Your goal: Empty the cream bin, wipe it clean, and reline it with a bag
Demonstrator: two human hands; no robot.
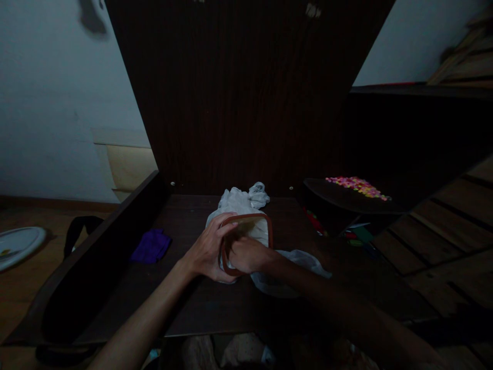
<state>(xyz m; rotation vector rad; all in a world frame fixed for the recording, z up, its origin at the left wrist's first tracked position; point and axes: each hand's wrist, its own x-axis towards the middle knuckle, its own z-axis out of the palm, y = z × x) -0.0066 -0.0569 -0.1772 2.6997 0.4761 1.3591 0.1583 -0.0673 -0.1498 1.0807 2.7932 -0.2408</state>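
A container with a brown rim [270, 231] and a pale inside is tilted above the dark desk. My left hand [213, 246] is wrapped round its left side, fingers over the rim. My right hand [246, 253] reaches down into the container; its fingertips are hidden inside. A white plastic bag [234, 200] with a knotted end lies just behind the container. To the right, partly under my right forearm, there is a translucent bag or sheet [304, 262].
A folded purple cloth [151, 245] lies on the left of the desk [208, 316]. Small colourful pieces [358, 186] cover part of a raised shelf [319, 187] at the right. Red and green items sit beneath it. A low side panel [100, 257] borders the left.
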